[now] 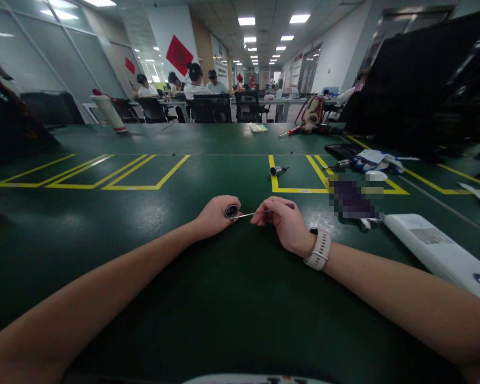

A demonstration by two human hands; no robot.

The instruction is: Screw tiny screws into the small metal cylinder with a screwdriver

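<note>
Over the middle of the green table, my left hand is closed around a round, hollow metal part, its dark opening turned toward me. My right hand, with a pale watch strap at the wrist, grips a thin screwdriver by its dark handle. The shaft points left, and its tip is at the lower rim of the round part. Whether the tip is inside the opening I cannot tell. Beyond my right hand, a small metal part with a thin stem lies inside a yellow taped outline.
The green table carries yellow tape outlines. At right lie a white box-shaped device, a blurred dark object, a cloth and a metal tool. A bottle stands far left. People sit beyond the table.
</note>
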